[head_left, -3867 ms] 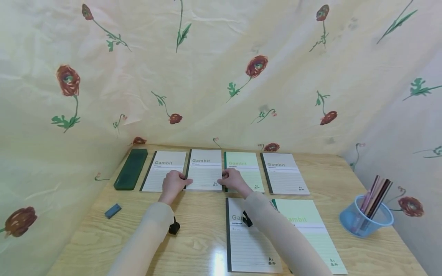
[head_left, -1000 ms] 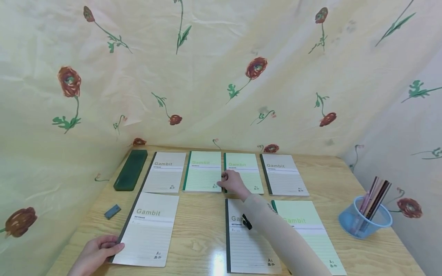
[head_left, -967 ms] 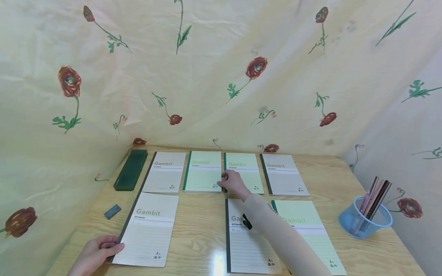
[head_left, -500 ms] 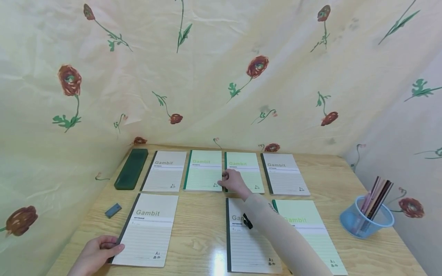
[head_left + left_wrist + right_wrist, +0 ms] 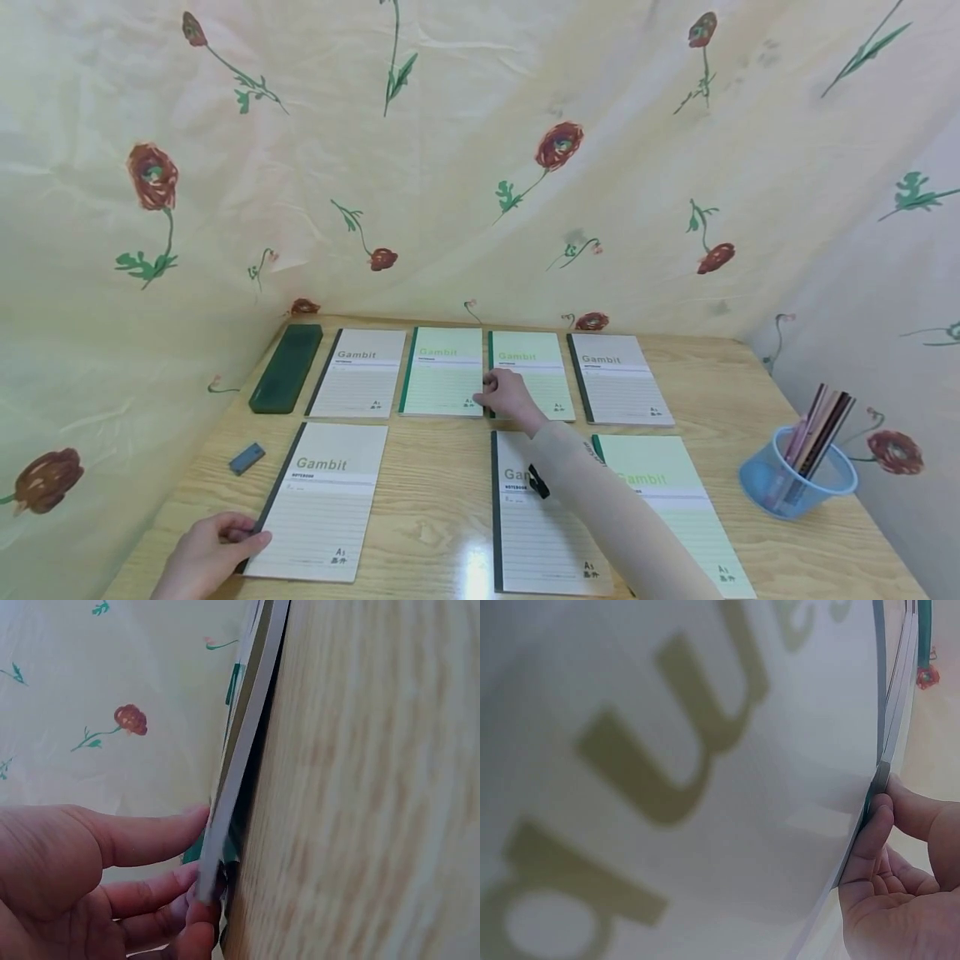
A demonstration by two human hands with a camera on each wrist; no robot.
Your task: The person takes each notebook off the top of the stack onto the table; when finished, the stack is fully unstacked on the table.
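At the front left, my left hand (image 5: 206, 552) pinches the lower spine edge of a white, black-spined notebook (image 5: 322, 500). In the left wrist view the thumb lies on its cover and the fingers curl under its edge, with a dark gap between notebook and table. Farther back, my right hand (image 5: 510, 396) pinches the lower right edge of a pale green notebook (image 5: 442, 371), second from left in the back row. That hand also covers the left edge of the neighbouring green notebook (image 5: 528, 367). My right forearm hides parts of a white notebook (image 5: 547, 542) and a green notebook (image 5: 675, 508) in front.
A white notebook (image 5: 367, 375) and another white notebook (image 5: 622, 379) end the back row. A dark green case (image 5: 287, 371) stands at the back left, a small blue block (image 5: 247, 458) before it. On the right is a blue cup (image 5: 765, 483) of pencils (image 5: 821, 429).
The white notebook formerly second in the back row is now front left in my left hand; a green one shows in its place. Lately its top edge has come slightly nearer. The right hand stays.
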